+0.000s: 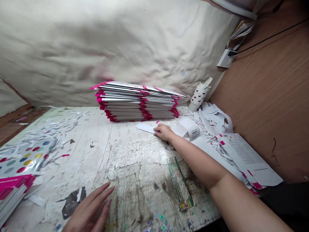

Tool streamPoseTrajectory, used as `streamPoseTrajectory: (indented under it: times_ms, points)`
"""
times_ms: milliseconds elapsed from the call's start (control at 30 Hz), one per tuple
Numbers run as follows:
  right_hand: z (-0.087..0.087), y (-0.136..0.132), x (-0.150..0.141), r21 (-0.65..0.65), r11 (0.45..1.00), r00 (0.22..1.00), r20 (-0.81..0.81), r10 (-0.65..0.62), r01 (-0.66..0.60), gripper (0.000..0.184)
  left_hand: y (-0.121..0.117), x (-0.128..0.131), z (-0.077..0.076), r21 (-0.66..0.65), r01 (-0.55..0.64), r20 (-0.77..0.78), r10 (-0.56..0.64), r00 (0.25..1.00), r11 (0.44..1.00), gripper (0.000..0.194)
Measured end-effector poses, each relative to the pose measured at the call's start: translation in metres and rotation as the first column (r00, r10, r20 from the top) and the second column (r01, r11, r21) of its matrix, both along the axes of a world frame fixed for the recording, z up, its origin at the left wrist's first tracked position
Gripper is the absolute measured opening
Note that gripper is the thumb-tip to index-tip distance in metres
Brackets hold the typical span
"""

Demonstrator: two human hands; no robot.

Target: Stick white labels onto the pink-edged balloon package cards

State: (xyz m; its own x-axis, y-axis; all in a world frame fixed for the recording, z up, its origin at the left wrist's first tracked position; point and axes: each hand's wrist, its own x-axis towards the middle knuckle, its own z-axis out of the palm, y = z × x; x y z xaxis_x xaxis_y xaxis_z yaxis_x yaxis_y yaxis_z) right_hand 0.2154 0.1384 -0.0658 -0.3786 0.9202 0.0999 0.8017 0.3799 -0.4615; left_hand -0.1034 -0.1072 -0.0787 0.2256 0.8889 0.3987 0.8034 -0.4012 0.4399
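My right hand [163, 132] reaches far across the worktable, its fingers closed on the near end of a flat white paper strip [145, 127]. The strip lies just in front of a tall stack of folded white and pink card pieces [138, 104]. Low in the view, my left hand [90, 209] hovers at the table's near side with its fingers stretched out and nothing in them. Beside that hand lies a dark scrap of plastic [72, 201].
On the left are a pink-edged stack [15, 190], a polka-dot sheet [26, 158] and paper shreds. A heart-patterned tumbler [199, 95], a curled paper roll [187, 128] and printed card [246, 154] sit along the right. A brown board [270, 96] walls that side.
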Motion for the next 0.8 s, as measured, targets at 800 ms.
streamPoseTrajectory:
  times_ms: [800]
  points:
    - [0.000, -0.002, 0.001, -0.037, 0.999, 0.999, -0.031, -0.011, 0.010, 0.021, 0.207, 0.119, 0.067, -0.363, 0.046, 0.233, 0.043, 0.972, 0.931, 0.037]
